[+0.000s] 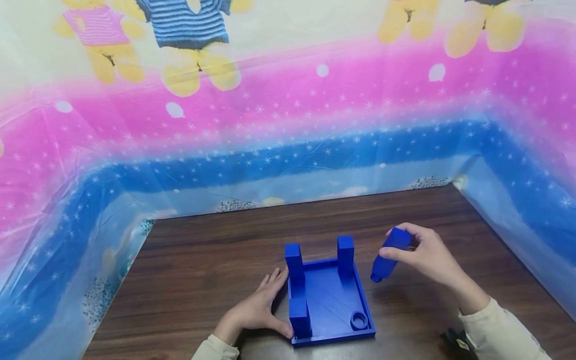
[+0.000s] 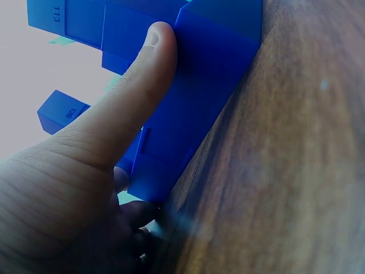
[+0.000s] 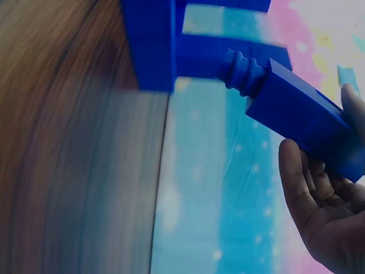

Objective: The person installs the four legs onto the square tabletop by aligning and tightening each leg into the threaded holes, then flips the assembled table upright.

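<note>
A shallow blue tray (image 1: 330, 305) lies on the table with square blue posts upright at three corners: far left (image 1: 294, 262), far right (image 1: 345, 255) and near left (image 1: 300, 317). At its near right corner is a round socket (image 1: 359, 320) with no post. My left hand (image 1: 254, 310) rests along the tray's left side, thumb at the near corner and fingers by the far one; the thumb (image 2: 140, 80) touches the blue side. Right of the tray, my right hand (image 1: 429, 252) holds a loose blue post (image 1: 390, 255) tilted above the table. Its threaded end (image 3: 245, 74) points down toward the tray.
The dark wooden table (image 1: 202, 260) ends at a printed cloth backdrop (image 1: 288, 145) behind and at both sides. A small black object (image 1: 456, 341) lies near my right sleeve (image 1: 501, 330).
</note>
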